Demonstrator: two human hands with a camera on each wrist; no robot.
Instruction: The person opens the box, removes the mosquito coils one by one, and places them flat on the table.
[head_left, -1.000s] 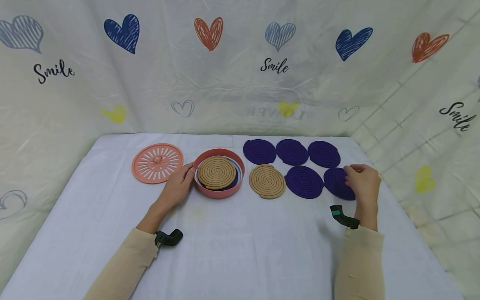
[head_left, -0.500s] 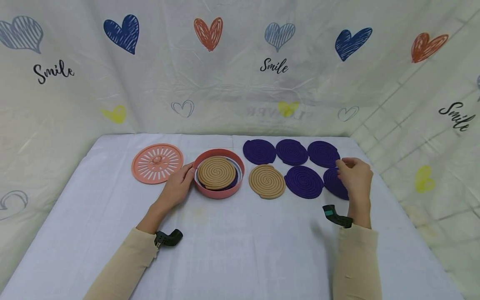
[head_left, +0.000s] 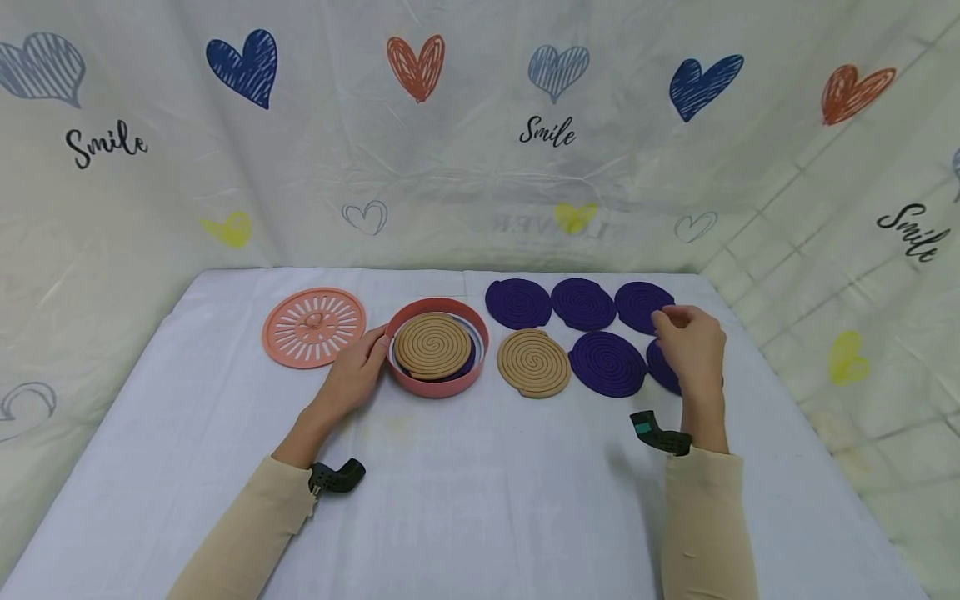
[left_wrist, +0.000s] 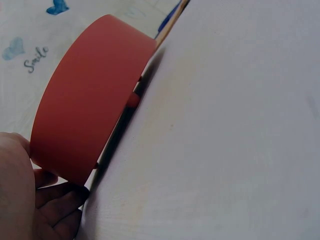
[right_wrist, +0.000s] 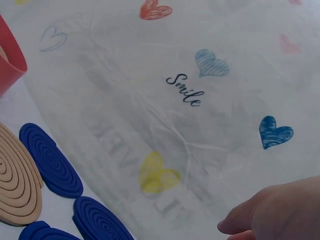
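Note:
My left hand (head_left: 355,371) grips the left side of a round red-pink mosquito coil box (head_left: 483,346). In the left wrist view, the fingers curl under the lower edge of the box wall (left_wrist: 95,95). Inside the box a tan mosquito coil (head_left: 432,345) lies over a dark purple one (head_left: 472,363). My right hand (head_left: 693,346) hovers over the right end of the laid-out coils, fingers loosely curled, nothing seen between them. It partly covers a purple coil (head_left: 662,371) and overlaps the edge of another purple coil (head_left: 639,305). In the right wrist view its thumb (right_wrist: 237,220) shows at the lower right.
A slotted salmon lid (head_left: 314,327) with a small knob lies left of the box. Right of the box rest a tan coil (head_left: 533,363) and several purple coils, including one at the front (head_left: 608,364). A printed curtain (head_left: 465,167) hangs behind the white-covered table (head_left: 465,500).
My right hand has moved left across the coils at the right end, uncovering some table to its right. My left hand and the box have stayed in place.

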